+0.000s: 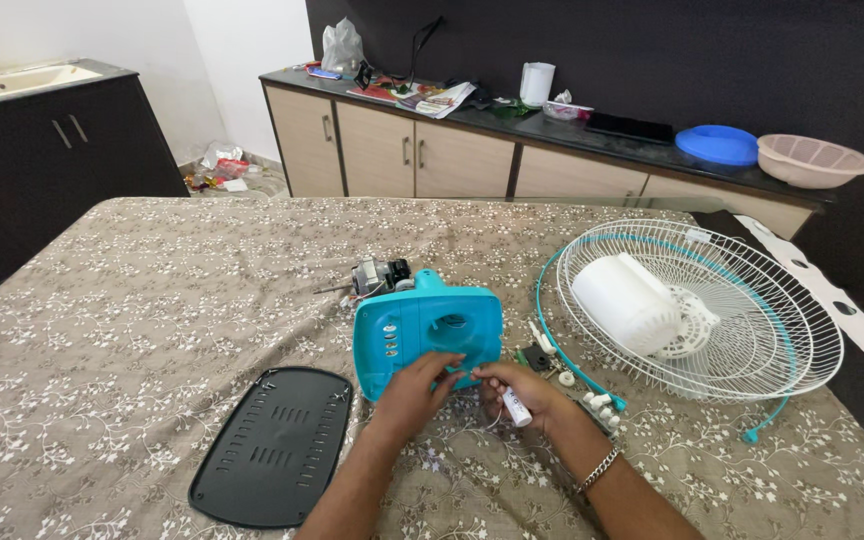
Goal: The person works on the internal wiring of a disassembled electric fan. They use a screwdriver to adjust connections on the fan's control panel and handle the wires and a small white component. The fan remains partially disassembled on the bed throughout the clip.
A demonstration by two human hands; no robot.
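A: What lies at the near left of the floral brown-clothed surface (152,300)?

B: A flat black plastic vented cover panel (274,445), lying apart from the hands.

A: And just right of it?

B: A teal plastic fan base housing (427,335) stands near the middle, with a grey metal motor (380,276) just behind it on the far side. The left hand (415,393) rests against the housing's lower near edge, its fingers (444,366) curled loosely and touching the teal shell; I cannot tell whether they pinch anything.

A: The right hand?

B: The right hand (532,395) sits just beside the left, its fingers closed around a small white cylindrical part (516,407) with thin wires trailing from it. A silver metal bracelet (600,467) circles that wrist.

A: Further right?

B: Small white and dark loose fittings (564,375) lie scattered near the hand. Beyond them rests a round white wire fan guard (712,310) with a teal rim, and a white plastic fan blade hub (632,300) lies inside it.
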